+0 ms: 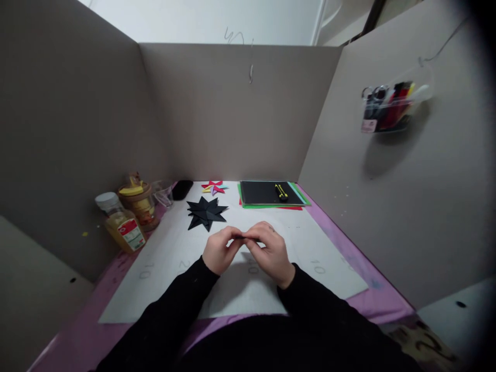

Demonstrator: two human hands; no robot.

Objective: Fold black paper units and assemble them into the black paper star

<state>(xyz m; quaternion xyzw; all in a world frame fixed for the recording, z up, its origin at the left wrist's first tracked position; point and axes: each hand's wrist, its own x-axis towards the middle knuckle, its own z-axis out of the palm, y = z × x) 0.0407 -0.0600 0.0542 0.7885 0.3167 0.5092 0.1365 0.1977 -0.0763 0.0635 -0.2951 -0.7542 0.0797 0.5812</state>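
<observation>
My left hand [221, 250] and my right hand [270, 250] meet above the middle of a white sheet [306, 297]. Between their fingertips they pinch a small piece of black paper [241, 237]. It shows almost edge-on, and my fingers cover most of it, so its folds cannot be made out. Just beyond my left hand lies a black folded-paper star [207, 213] with several points. Behind that, a smaller multicoloured paper star [214, 187] rests close to the back wall.
A stack of coloured paper [258, 192] carries a yellow-and-black cutter [281, 192]. At left stand a glue bottle [126, 225], a yellow-lidded jar [137, 201] and a clear cup [163, 193], near a black phone [182, 189]. A clear bin with scissors and pens [391, 108] hangs on the right wall.
</observation>
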